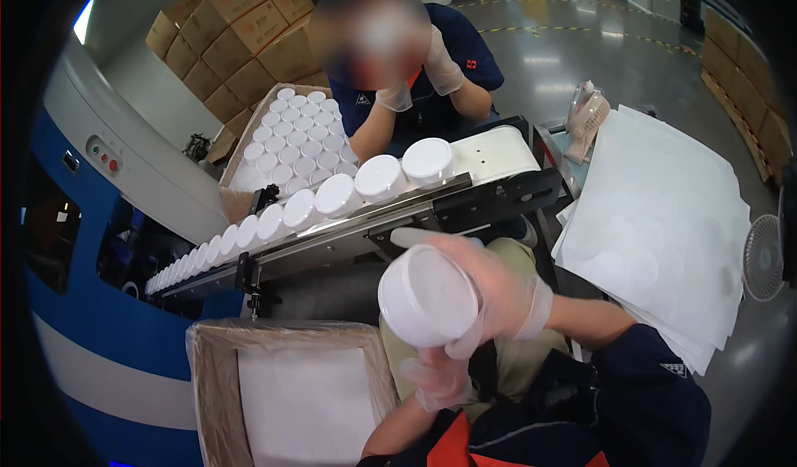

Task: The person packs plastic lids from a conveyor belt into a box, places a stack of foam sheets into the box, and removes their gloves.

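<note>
A white round tub [427, 297] with a smooth pale round face is held up in front of me, tilted. My right hand [502, 288], in a clear thin glove, wraps around its right side, with fingers over the top edge and the thumb low. Under the tub's lower edge, my left hand [438, 378], gloved too, is closed against it; some of its fingers are hidden. Beyond my hands, a row of similar white tubs [336, 195] stands on a narrow conveyor [498, 153].
Below the conveyor sits a carton [217, 400] lined with plastic and a white sheet. Another carton [241, 178] holds rows of white tubs beside a gloved co-worker [415, 85]. White sheets [656, 226] are stacked at right, near a fan [764, 255]. A blue machine [108, 326] stands left.
</note>
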### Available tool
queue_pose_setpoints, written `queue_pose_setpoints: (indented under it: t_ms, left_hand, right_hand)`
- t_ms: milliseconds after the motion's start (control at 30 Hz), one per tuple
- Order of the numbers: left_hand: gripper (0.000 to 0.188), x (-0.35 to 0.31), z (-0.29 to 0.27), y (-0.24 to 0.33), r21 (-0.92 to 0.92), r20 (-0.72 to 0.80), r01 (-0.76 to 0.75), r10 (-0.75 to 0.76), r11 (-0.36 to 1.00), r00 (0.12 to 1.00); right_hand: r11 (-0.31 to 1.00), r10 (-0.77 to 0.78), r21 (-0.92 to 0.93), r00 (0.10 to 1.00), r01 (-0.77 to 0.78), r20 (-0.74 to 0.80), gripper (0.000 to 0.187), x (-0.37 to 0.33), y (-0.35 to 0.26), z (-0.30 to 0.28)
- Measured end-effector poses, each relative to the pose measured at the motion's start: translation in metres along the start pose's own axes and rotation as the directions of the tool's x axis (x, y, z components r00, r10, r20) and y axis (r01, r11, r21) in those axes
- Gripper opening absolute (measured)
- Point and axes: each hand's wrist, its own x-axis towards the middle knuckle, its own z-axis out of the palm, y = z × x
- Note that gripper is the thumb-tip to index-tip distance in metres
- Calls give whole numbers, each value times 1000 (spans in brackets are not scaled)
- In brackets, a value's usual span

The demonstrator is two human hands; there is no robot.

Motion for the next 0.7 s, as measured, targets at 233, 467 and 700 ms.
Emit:
queue_pose_setpoints:
  t_ms: [233, 467, 700]
  left_hand:
    - [105, 22, 32, 20, 97, 134, 41, -54, 994, 990]
    - [62, -5, -11, -9, 97, 279, 195, -214, 976, 936]
    - [57, -7, -20, -10, 159, 288, 304, -338, 939, 896]
  right_hand:
    - [492, -165, -868, 972, -69, -170, 90, 68, 73, -117]
    - [404, 432, -911, 894, -77, 116, 77, 92, 86, -134]
    - [359, 355, -933, 922, 20, 156, 64, 89, 98, -132]
